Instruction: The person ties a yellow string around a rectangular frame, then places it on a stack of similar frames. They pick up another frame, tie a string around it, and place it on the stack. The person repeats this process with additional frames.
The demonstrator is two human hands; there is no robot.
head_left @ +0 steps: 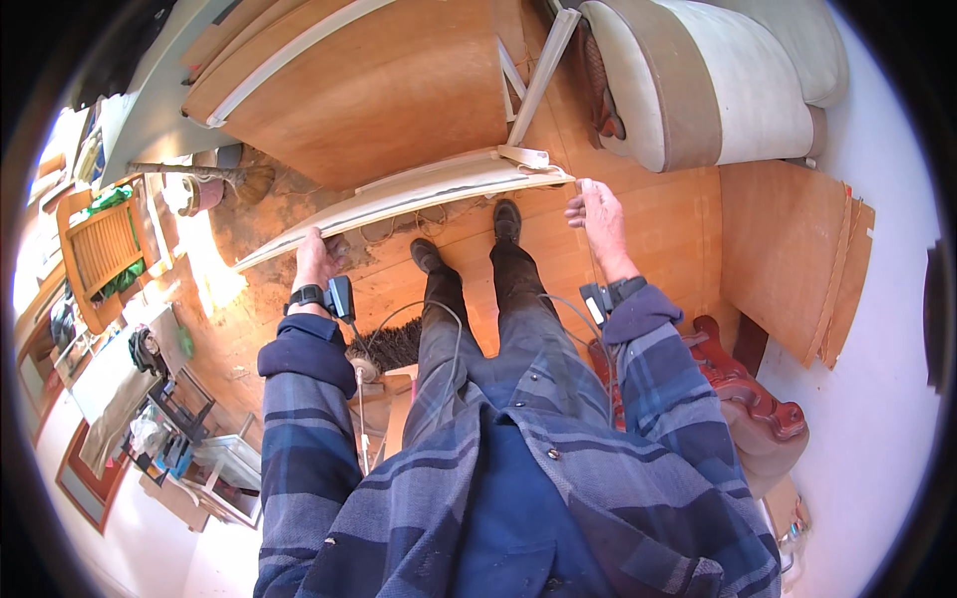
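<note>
A long, thin, pale panel (429, 196) stands on edge in front of my feet, slanting from the lower left up to the right. My left hand (317, 259) is closed over its upper edge, toward the left end. At the panel's right tip is my right hand (601, 214), its fingers curled in and the uppermost ones meeting the corner. Just how those fingertips hold it is partly hidden. A short white strip (523, 155) lies against the panel near that end. Dark devices with cables are strapped to both wrists.
Large brown boards (379, 95) lean beyond the panel. A covered sofa (718, 85) stands far right, with more boards (788, 254) against the right wall. Carved red wooden furniture (738, 384) is beside my right arm. A dark bristled brush (391, 346) and wooden chair (103, 254) are left.
</note>
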